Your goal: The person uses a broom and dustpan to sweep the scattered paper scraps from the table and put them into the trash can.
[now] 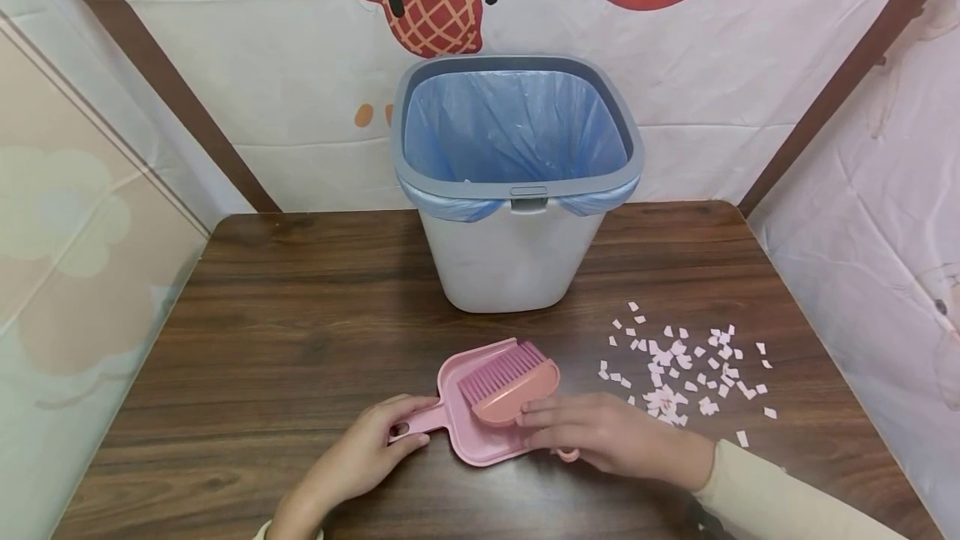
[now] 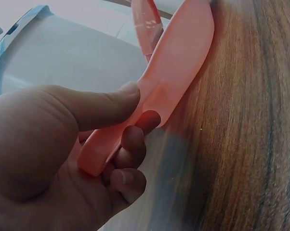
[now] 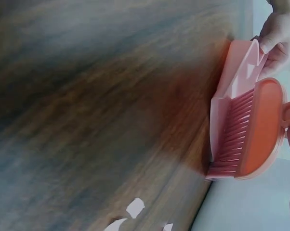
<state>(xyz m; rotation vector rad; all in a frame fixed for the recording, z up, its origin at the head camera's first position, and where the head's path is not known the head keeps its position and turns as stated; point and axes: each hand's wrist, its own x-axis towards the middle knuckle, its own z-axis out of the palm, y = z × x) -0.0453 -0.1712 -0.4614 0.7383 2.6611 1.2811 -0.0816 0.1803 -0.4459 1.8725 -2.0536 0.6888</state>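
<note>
My left hand (image 1: pixel 363 448) grips the handle of a pink dustpan (image 1: pixel 487 442), which is low over the wooden table. In the left wrist view the thumb lies along the top of the handle and the fingers curl under it. My right hand (image 1: pixel 600 432) holds an orange-pink hand brush (image 1: pixel 517 397) by its short handle. The brush overlaps the pan, and its bristles (image 3: pixel 237 130) lean across the pan's open edge in the right wrist view. Small pale pink paper scraps (image 1: pixel 663 400) lie scattered and partly heaped to the right of the right hand.
A light grey bin (image 1: pixel 510 265) with a blue liner (image 1: pixel 517 119) stands behind the dustpan at the table's back edge. Bare wood of the table (image 1: pixel 285 340) shows left of the pan. Printed white cloth (image 1: pixel 285 65) hangs behind and at both sides.
</note>
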